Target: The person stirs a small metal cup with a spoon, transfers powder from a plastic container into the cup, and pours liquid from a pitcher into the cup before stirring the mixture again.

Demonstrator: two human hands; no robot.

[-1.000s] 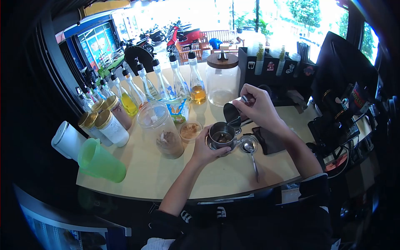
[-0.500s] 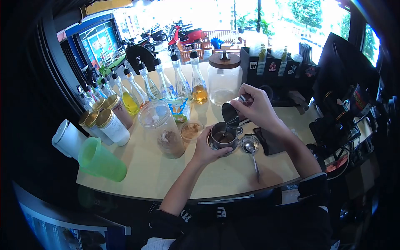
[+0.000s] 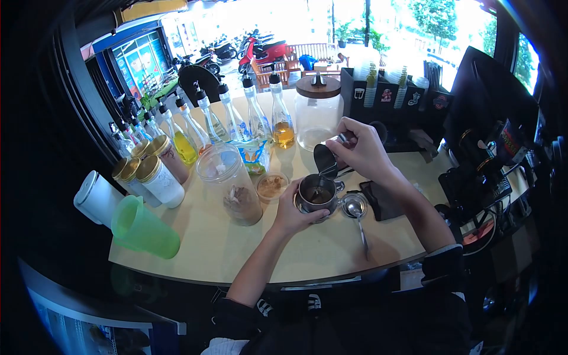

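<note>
My left hand point(image 3: 291, 213) is wrapped round a metal milk pitcher point(image 3: 338, 188) with dark liquid inside. Above it, my right hand point(image 3: 364, 148) grips a small dark metal pitcher point(image 3: 325, 160), tilted with its mouth towards the lower one. A thin stream seems to run down between the two. To the right, a spoon point(image 3: 362, 234) rests with its bowl on a small round metal dish point(image 3: 346, 212). Left of my left hand stands a clear plastic jar point(image 3: 228, 177) with brown powder at its bottom. A round lid or shallow tub point(image 3: 273, 186) with brown powder lies beside it.
Pump-topped syrup bottles point(image 3: 254, 121) line the counter's point(image 3: 248, 260) back edge. A wooden-lidded glass jar point(image 3: 319, 121) and black cup holder point(image 3: 378, 97) stand behind my right hand. Gold-lidded jars point(image 3: 160, 186) and a green jug point(image 3: 148, 231) are at left, a dark cloth point(image 3: 384, 204) at right.
My right hand and the small pitcher have shifted very slightly up and to the left, still tilted over the milk pitcher. My left hand stays in place.
</note>
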